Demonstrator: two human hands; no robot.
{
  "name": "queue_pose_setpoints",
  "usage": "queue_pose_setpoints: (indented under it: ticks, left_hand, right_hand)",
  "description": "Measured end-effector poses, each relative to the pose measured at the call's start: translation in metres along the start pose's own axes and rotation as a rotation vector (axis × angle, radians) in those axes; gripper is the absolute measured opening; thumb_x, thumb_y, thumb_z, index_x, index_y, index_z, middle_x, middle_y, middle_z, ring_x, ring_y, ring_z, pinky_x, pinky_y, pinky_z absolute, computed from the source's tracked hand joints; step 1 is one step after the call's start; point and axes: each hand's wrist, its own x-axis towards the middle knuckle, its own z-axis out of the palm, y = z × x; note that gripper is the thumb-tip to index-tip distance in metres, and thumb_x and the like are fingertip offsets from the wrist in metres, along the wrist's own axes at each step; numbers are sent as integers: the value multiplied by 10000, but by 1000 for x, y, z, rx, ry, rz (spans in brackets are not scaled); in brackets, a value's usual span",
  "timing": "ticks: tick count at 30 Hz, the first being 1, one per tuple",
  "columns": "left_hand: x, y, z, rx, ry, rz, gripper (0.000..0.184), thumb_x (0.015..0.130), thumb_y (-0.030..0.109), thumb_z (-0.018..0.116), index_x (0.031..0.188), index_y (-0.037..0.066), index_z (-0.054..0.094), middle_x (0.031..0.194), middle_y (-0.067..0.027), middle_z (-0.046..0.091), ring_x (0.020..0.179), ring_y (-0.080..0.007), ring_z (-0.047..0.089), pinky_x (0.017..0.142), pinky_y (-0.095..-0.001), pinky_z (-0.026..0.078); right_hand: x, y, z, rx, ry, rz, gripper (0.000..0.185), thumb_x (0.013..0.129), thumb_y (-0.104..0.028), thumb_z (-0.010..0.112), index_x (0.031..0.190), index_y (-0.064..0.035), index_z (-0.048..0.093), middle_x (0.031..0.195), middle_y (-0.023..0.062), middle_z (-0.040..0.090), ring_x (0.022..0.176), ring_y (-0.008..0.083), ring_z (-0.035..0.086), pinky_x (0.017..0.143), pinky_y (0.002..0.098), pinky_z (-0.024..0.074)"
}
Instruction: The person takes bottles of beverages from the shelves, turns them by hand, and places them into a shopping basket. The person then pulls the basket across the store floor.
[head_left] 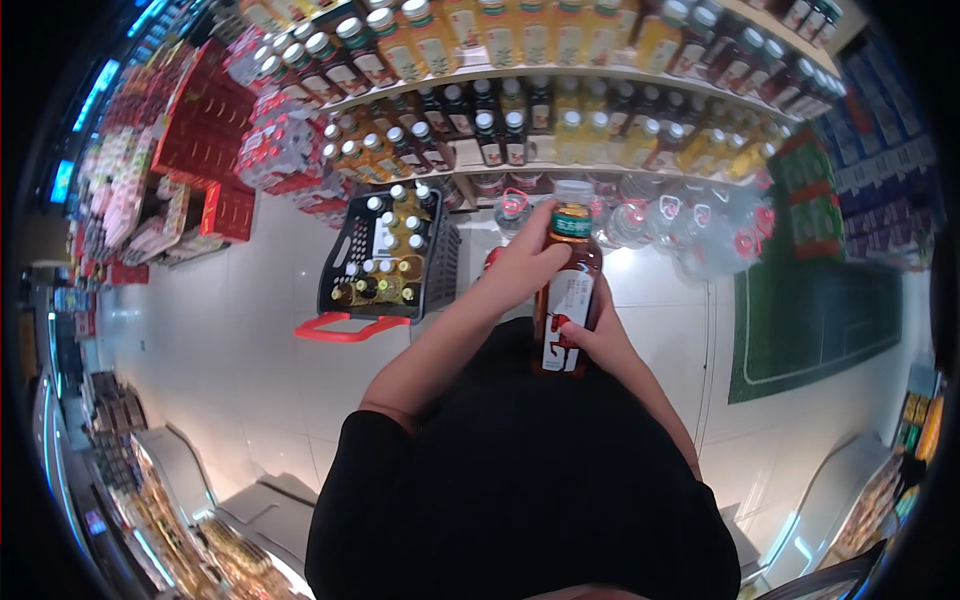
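In front of my chest I hold a tea bottle (578, 285) of dark amber drink, with a pale cap, a green neck band and a white label with a red picture. My left hand (540, 252) is wrapped round its upper part, just below the neck. Lower down, my right hand (603, 335) grips the side of the same bottle, its thumb across the label. To the left on the floor stands a dark shopping basket (447, 255) with a red handle (355, 326), holding several bottles of yellow drink (398, 240), most with white caps.
Shelves (560, 72) of bottled drinks run across the far side. Large water jugs (635, 222) stand beneath them. Red boxes (200, 125) and wrapped packs (285, 145) are stacked at left; a green mat (820, 320) lies at right.
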Motion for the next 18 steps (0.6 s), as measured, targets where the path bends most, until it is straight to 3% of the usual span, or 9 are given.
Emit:
queue_pose_setpoints:
  ticks: [3,9,12,15,18]
  left_hand:
    - [-3,-3,-4,145,77,-43,602,811,37,462,1357,-60,228,1177,-166,490,1087,-201,513,920,-299,419]
    - [-11,7,-11,67,75,-89,626,828,91,504,1363,-71,222,1196,-190,478,1093,-222,510,926,-308,415]
    - [-13,1,-18,198,167,-60,653,829,105,521,1368,-82,204,1191,-196,486,1080,-219,521,917,-304,420]
    - [-8,-15,-30,117,168,-22,683,828,115,534,1374,-95,180,1167,-199,505,1059,-225,538,905,-305,431]
    - [-9,-8,-38,136,247,-111,671,823,134,557,1362,-77,219,1153,-199,520,1038,-223,551,885,-310,444]
  right_hand:
    - [0,-3,7,33,24,45,924,722,-184,710,1411,-28,114,1297,141,401,1217,244,427,998,391,379]
    - [6,5,11,14,-12,100,938,732,-244,719,1412,-24,112,1302,149,402,1199,251,449,989,385,390]
    - [12,14,12,-2,-22,109,943,733,-257,720,1410,-16,111,1304,150,399,1209,248,437,997,384,378]
    - [21,19,15,-4,-35,118,944,736,-259,719,1412,-16,107,1312,152,389,1220,246,421,1010,382,361]
    - [33,29,16,-7,-46,165,941,734,-252,724,1408,-26,109,1304,149,390,1222,243,413,1015,383,351]
